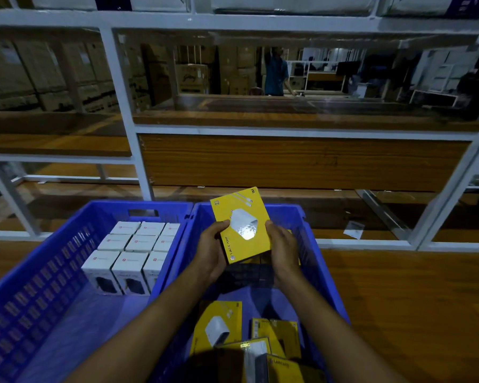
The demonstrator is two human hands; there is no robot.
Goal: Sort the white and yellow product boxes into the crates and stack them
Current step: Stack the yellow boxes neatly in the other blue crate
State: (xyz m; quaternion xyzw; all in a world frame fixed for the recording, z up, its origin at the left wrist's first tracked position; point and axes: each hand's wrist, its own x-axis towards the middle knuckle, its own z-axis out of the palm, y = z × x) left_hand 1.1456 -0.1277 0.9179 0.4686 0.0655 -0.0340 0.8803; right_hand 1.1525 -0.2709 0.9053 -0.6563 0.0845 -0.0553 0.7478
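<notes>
Left hand [210,248] and right hand [284,247] clasping one yellow box [242,225] by its long edges, fingers narrowly curled, printed face up — long axis tilted away over the right blue crate [320,261], loose yellow boxes [219,326] below, white boxes [138,251] upright in the left crate [53,269].

White shelf frame [143,150], wooden floor [412,299]

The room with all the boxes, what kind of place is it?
Probably a warehouse or stockroom: stacked cardboard cartons behind a white metal rack, and blue crates filled with white product boxes and yellow ones.
</notes>
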